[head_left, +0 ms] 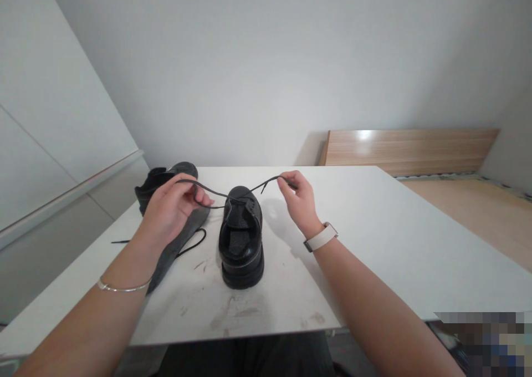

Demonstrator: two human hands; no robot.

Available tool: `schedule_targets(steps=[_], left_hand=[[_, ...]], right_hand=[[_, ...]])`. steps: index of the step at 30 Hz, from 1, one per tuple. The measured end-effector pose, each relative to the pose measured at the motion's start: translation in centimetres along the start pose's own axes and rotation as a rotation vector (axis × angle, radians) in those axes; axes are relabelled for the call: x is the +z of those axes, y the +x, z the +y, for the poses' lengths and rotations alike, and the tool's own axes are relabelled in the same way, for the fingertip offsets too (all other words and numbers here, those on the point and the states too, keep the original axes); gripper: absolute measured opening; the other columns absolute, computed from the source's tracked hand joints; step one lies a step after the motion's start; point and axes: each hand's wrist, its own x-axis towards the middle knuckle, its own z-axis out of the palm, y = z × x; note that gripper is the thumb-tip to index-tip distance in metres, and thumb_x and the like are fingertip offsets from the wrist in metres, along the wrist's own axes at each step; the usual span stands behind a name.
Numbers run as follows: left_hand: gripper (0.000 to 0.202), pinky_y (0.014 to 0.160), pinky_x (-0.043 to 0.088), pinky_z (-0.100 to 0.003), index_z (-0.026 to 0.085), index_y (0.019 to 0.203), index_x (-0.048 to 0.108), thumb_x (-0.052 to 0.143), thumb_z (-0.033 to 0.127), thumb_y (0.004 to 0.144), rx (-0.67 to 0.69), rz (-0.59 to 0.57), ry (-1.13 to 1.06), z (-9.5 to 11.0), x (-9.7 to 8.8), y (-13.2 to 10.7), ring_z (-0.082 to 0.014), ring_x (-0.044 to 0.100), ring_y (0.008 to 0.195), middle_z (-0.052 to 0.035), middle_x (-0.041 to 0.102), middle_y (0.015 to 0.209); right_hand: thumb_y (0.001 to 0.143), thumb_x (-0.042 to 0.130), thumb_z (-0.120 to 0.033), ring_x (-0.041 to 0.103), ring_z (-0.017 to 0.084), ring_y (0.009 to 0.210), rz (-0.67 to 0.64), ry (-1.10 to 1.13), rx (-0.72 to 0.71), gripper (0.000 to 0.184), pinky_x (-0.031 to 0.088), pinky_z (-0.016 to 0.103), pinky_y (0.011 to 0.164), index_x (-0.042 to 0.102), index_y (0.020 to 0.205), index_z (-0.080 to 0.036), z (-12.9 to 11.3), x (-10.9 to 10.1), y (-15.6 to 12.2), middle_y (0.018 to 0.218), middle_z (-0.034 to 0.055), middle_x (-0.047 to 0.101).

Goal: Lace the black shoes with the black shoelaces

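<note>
A black leather shoe [241,238] stands on the white table, its heel toward me and its toe pointing away. Dark shoelace [211,190] runs out from its eyelets to both sides. My left hand [172,205], left of the shoe, has its fingers closed on a loop of the lace. To the right, my right hand [298,195] pinches the other lace end between thumb and fingers, a short tip hanging free. Both hands are raised above the tabletop. Behind my left hand and forearm lie a second black shoe [185,170] and a dark grey insole [166,269], partly hidden.
The white table [374,244] has brown smudges near its front edge. Another loose black lace [195,243] lies beside the insole. Behind the table is a plain wall; a wooden headboard [407,149] and a bed base [469,210] stand at the right.
</note>
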Motion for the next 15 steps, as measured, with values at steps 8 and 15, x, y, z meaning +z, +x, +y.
schedule_targets(steps=[8,15], left_hand=[[0.019,0.084,0.053,-0.042,0.022,0.081,0.073,0.073,0.041,0.078,0.104,-0.515,0.126,1.4,-0.5,-1.4,-0.0264,0.062,0.091,-0.0090,0.066,0.088],[0.018,0.088,0.050,-0.042,0.021,0.070,0.068,0.055,0.028,0.081,0.130,-0.198,0.499,-1.2,-0.3,-0.6,-0.0254,0.063,0.084,-0.0080,0.067,0.080]], right_hand=[[0.078,0.065,-0.051,0.068,0.024,0.081,-0.689,0.630,0.277,0.032,0.052,0.045,0.082,0.058,0.088,-0.021,-3.4,-1.5,-0.3,0.084,0.0068,0.069],[0.082,0.054,-0.026,0.050,0.013,0.059,-0.427,0.393,0.171,0.018,0.041,0.029,0.060,0.070,0.078,-0.019,-1.7,-0.6,-0.3,0.066,0.0015,0.063]])
